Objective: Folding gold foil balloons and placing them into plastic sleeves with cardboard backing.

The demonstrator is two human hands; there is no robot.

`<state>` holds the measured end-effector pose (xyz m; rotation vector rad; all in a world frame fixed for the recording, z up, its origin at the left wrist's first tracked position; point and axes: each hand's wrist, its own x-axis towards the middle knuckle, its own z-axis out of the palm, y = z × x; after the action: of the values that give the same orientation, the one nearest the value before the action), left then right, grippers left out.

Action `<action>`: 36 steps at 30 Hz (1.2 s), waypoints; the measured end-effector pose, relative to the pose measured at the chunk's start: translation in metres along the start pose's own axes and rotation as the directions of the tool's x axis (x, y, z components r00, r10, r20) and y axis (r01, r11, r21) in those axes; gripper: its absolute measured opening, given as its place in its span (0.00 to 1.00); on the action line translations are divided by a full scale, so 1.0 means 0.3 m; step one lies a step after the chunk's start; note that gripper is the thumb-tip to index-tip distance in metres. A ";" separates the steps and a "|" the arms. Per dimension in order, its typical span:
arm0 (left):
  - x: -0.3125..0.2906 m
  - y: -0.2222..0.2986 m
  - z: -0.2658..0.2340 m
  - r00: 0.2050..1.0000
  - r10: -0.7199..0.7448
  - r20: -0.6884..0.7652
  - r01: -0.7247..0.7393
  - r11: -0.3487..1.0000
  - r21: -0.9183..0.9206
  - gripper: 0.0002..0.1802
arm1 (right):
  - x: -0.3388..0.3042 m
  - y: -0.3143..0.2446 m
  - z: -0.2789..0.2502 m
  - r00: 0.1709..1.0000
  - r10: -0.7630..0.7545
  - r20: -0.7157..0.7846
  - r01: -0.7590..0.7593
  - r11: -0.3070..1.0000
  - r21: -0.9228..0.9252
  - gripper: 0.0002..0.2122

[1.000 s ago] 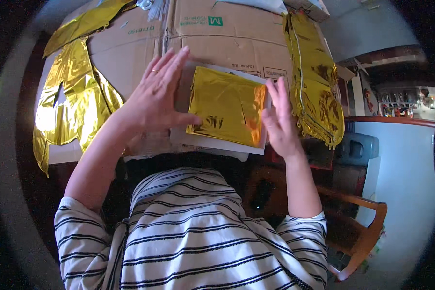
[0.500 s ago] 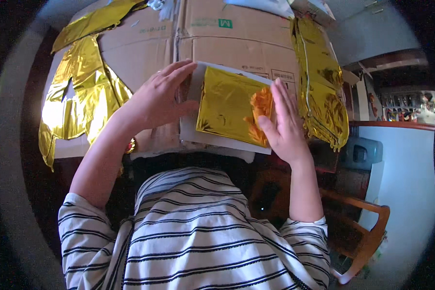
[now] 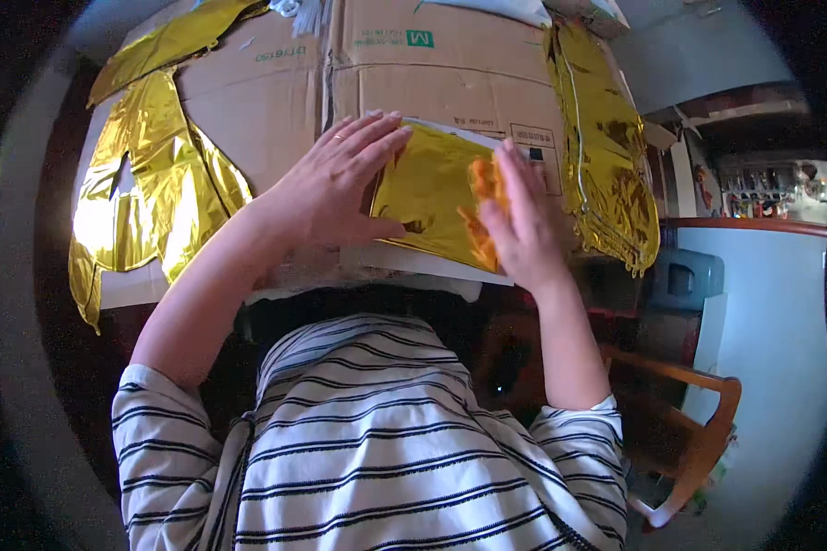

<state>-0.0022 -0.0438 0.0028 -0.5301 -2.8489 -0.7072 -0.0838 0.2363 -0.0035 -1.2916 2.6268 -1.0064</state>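
A folded gold foil sheet point(image 3: 432, 188) lies on a white card point(image 3: 450, 264), its right end crumpled and reflecting orange. My left hand point(image 3: 345, 179) spreads its fingers over the left edge of the foil, thumb apart from the fingers, a ring on one finger. At the right end my right hand point(image 3: 524, 225) is held edge-on with fingers stretched out, against or just beside the crumpled part; whether it presses on it I cannot tell. Neither hand grips anything.
Flattened cardboard point(image 3: 248, 101) covers the table. Shiny gold foil pieces point(image 3: 147, 174) lie at the left, and a long gold foil balloon point(image 3: 606, 156) with a pale string lies at the right. A wooden chair point(image 3: 708, 432) stands at the lower right.
My left hand has moved right, from beside the foil onto its left edge. My right hand has shifted slightly left against the crumpled end.
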 end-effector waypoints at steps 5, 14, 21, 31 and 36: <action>-0.027 0.016 -0.042 0.996 -0.064 -0.055 0.060 0.995 -0.073 0.51 | -0.091 0.006 -0.120 0.975 0.193 -0.107 -0.148 0.931 0.334 0.27; -0.122 0.063 -0.079 0.981 -0.183 -0.059 0.177 0.980 -0.089 0.35 | -0.129 -0.053 -0.114 0.974 0.149 -0.169 -0.135 0.987 0.089 0.24; -0.096 0.054 -0.050 0.987 -0.108 -0.118 0.102 0.993 -0.054 0.44 | 0.009 -0.125 0.006 0.995 0.032 -0.096 -0.052 0.975 -0.214 0.31; -0.128 0.051 -0.051 0.990 -0.126 -0.060 0.126 0.992 -0.002 0.40 | 0.004 -0.079 0.107 0.994 0.113 -0.013 -0.108 0.905 -0.410 0.37; -0.128 0.124 -0.105 0.850 -0.502 0.161 0.526 0.794 -0.303 0.22 | 0.001 -0.076 0.114 0.993 0.114 -0.010 -0.108 0.899 -0.425 0.37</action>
<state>0.0494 -0.0397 0.0371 0.2241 -2.9667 -1.3048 -0.0575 0.2081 -0.0173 -1.1815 2.9757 -0.4131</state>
